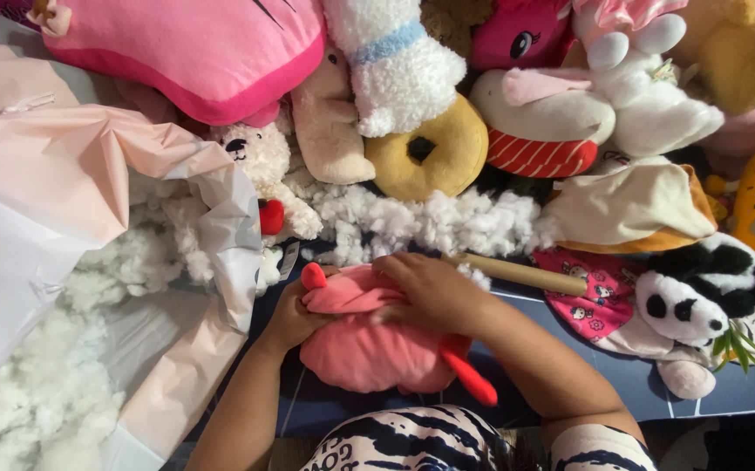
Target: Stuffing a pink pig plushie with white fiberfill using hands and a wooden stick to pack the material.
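Note:
A pink plush toy (369,353) with red limbs lies on the dark blue surface (639,379) in front of me. My left hand (290,318) grips its left end, just under a red knob. My right hand (430,292) presses down on its top, fingers curled into the pink fabric. A wooden stick (521,273) lies just beyond my right hand, touching loose white stuffing (421,222).
A large pale plastic bag (64,201) full of white stuffing (46,401) fills the left side. Plush toys crowd the back: a yellow donut (447,161), a white bear (264,157), a pink cushion (203,52). A panda (700,296) lies at right.

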